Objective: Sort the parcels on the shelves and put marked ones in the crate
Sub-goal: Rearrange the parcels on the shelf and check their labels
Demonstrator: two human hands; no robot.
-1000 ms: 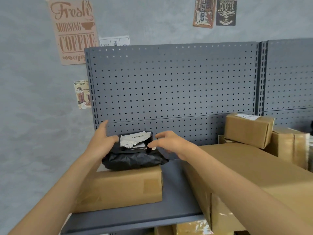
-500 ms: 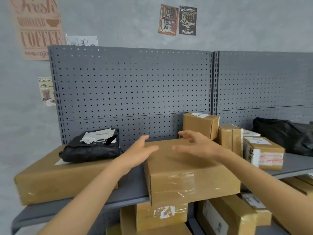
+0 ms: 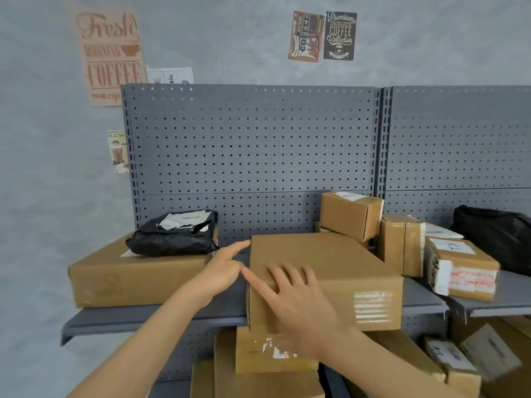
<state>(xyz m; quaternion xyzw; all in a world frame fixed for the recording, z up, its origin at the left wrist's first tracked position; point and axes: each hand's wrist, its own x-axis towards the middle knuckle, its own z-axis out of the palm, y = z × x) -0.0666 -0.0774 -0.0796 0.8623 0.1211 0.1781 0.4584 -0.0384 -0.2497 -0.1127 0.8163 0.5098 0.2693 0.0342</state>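
Nearest to the camera, the right hand (image 3: 290, 300) lay flat on the top of a large brown cardboard box (image 3: 344, 271), close to its left front corner, with the fingers spread apart and clamped on nothing. The left hand (image 3: 222, 271) was just beside the left edge of the same box, its fingers loosely apart, the forefinger stretched toward the box's far left corner; whether it touched the cardboard could not be told. The box had a smooth matte top and a strip of glossy clear tape on its front face, and its front hung a little over the edge of the grey metal shelf (image 3: 149, 317).

Below the shelf, more brown cardboard boxes (image 3: 270, 354) stood packed together, one with a torn white label.

To the left on the shelf lay a long flat brown cardboard box (image 3: 135, 277), and on it rested a black wrinkled plastic parcel (image 3: 172, 239) with a crumpled white paper label on top.

To the right stood a small brown box with white and red tape (image 3: 462, 271), blurred, with handwriting on its top label. Behind it was a narrow upright brown box (image 3: 399, 242), and a small brown box (image 3: 350, 214) rested tilted against the perforated grey metal back panel (image 3: 253, 145). A black shiny plastic bag (image 3: 497, 239) lay at the far right.

Paper coffee posters (image 3: 109, 56) hung on the rough grey wall.
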